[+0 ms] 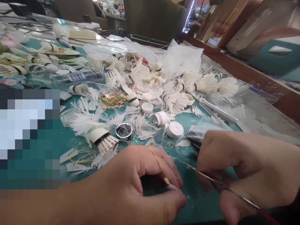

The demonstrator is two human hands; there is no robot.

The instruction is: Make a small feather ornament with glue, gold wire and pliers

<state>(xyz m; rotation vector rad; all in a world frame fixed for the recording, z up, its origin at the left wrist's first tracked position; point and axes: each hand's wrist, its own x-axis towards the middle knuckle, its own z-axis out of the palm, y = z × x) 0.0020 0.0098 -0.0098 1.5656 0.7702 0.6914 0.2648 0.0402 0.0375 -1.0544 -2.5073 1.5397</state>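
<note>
My left hand point(138, 181) rests low on the green mat point(206, 206), fingers curled in a pinch on a small white feather piece point(172, 187). A thin gold wire point(156, 161) runs over its fingers. My right hand point(248, 168) is closed round thin metal scissors point(206, 176), whose tip points left toward the pinched piece. A cut shuttlecock with a black band point(103, 139) lies just beyond my left hand.
Loose white feathers, shuttlecocks point(208, 82), white round caps point(174, 129), a small metal ring tin point(124, 130), gold scraps point(113, 100) and crumpled plastic bags point(180, 57) cover the mat ahead. A wooden ledge point(248, 72) runs along the right. A blurred patch hides the left.
</note>
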